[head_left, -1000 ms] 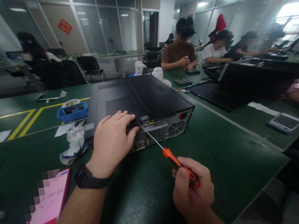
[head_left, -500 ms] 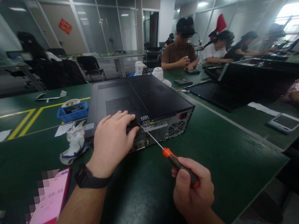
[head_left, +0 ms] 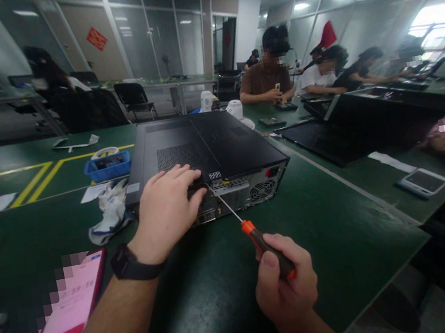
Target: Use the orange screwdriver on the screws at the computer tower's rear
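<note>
A black desktop computer case (head_left: 240, 149) lies flat on the green table, its back panel with the fan grille facing me. On the near left corner of its top rests my left hand (head_left: 173, 206), fingers stretched out and the thumb over the rear edge. My right hand (head_left: 288, 281) is wrapped round the brown and orange handle of a screwdriver (head_left: 248, 228). The thin shaft points up and left, and its tip meets the upper edge of the back panel beside my left thumb. Whatever the tip touches is too small to make out.
Left of the case are white gloves (head_left: 109, 209), a blue bin (head_left: 108, 166) with parts in it, and a phone (head_left: 65, 326) with a pink screen. At right lie a dark panel (head_left: 321, 140) and a small white-framed device (head_left: 423, 181). Several people sit beyond.
My right hand and the screwdriver handle have shifted very slightly left. My left hand stays in place on the case. Across the table, a person's hands have moved a little.
</note>
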Tool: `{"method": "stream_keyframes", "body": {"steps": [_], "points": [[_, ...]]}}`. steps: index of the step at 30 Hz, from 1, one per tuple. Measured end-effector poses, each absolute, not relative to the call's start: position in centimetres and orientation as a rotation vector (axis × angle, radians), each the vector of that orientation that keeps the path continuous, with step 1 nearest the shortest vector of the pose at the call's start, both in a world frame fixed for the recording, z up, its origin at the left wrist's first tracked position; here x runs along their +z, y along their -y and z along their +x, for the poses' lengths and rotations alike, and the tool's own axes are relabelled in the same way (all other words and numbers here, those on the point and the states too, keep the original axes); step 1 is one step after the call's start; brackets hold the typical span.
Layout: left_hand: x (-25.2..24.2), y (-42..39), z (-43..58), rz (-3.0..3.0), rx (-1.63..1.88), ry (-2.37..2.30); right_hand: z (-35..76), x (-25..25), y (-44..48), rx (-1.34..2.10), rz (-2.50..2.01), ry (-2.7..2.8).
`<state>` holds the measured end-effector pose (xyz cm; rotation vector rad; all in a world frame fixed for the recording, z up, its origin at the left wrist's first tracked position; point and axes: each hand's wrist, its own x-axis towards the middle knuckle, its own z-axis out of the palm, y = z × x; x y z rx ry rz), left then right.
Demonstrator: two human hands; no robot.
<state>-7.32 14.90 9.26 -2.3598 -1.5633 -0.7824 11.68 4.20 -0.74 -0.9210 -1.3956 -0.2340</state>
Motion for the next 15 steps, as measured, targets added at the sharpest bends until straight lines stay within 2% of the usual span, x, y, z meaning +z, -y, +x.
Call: {"method": "stream_keyframes", "body": {"steps": [10, 15], "points": [[9.2, -15.0, -7.3, -2.356, -0.779, 1.562, 11.6, 0.7, -4.4, -0.219, -0.836, 1.459], [9.2, -14.9, -7.3, -2.36, -0.793, 1.547, 11.7, -0.3, -4.4, -0.265, -0.898, 1.418]]}}
